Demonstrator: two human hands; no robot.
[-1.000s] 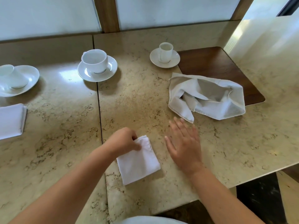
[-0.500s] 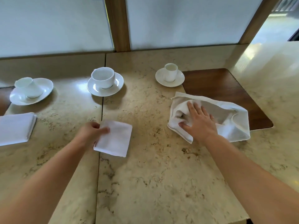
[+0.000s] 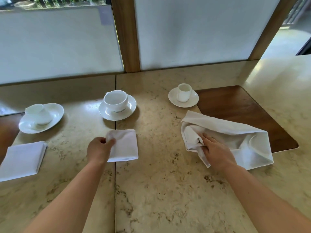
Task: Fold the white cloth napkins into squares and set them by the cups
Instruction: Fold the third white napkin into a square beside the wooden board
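Observation:
My left hand (image 3: pixel 99 147) pinches the left edge of a folded white napkin (image 3: pixel 125 146), which lies flat just in front of the middle cup (image 3: pixel 115 100) on its saucer. My right hand (image 3: pixel 214 149) grips a bunch of the unfolded, crumpled white napkin (image 3: pixel 235 137), which lies in front of the small right cup (image 3: pixel 184 92) and partly over a dark wooden mat (image 3: pixel 239 106). Another folded napkin (image 3: pixel 22 159) rests at the far left, in front of the left cup (image 3: pixel 39 114) on its oval plate.
The beige stone table (image 3: pixel 168 190) has a seam running toward me under the folded napkin. Frosted glass panels and a wooden post (image 3: pixel 126 34) close off the far side. The table's near edge is out of view.
My left hand slid the folded napkin forward and left to the spot in front of the middle cup. My right hand reached onto the crumpled napkin and closed on its cloth.

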